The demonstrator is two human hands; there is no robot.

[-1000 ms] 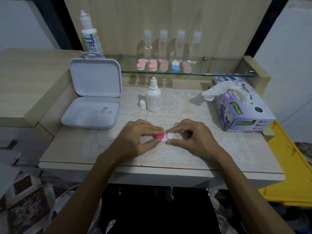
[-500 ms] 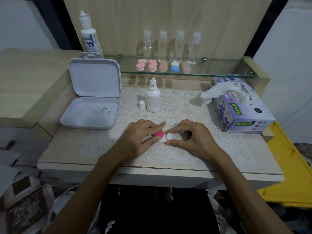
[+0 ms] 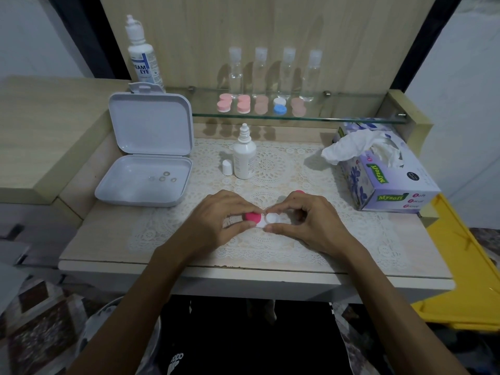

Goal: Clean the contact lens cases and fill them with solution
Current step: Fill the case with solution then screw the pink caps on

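At the front middle of the lace mat [image 3: 270, 169], a contact lens case [image 3: 263, 220] is held between both hands, low over the mat. Left hand [image 3: 219, 223]: thumb and forefinger curled round the pink cap [image 3: 253, 216] on the case's left well, pinching it. Right hand [image 3: 311, 226]: thumb and forefinger pinch the white body at the right well [image 3: 272, 218], which is uncapped and open upward. A second pink cap [image 3: 299, 192] shows partly behind the right hand; cannot tell whether it touches the fingers.

Behind the hands, a small white solution bottle [image 3: 244, 155] stands upright with its nozzle bare, its little white cap [image 3: 227, 167] upright just beside it on the left. To the left, a white hinged box [image 3: 146, 169] lies open, lid upright, with a few small round pieces in its tray. To the right, a tissue box [image 3: 384, 180], tissue bunched out of the top.

On the glass shelf [image 3: 338, 119]: five more lens cases [image 3: 261, 105] in a row, mostly pink, one blue and white, with four clear bottles [image 3: 273, 73] upright behind them. A tall solution bottle [image 3: 143, 58] stands at the shelf's left end.
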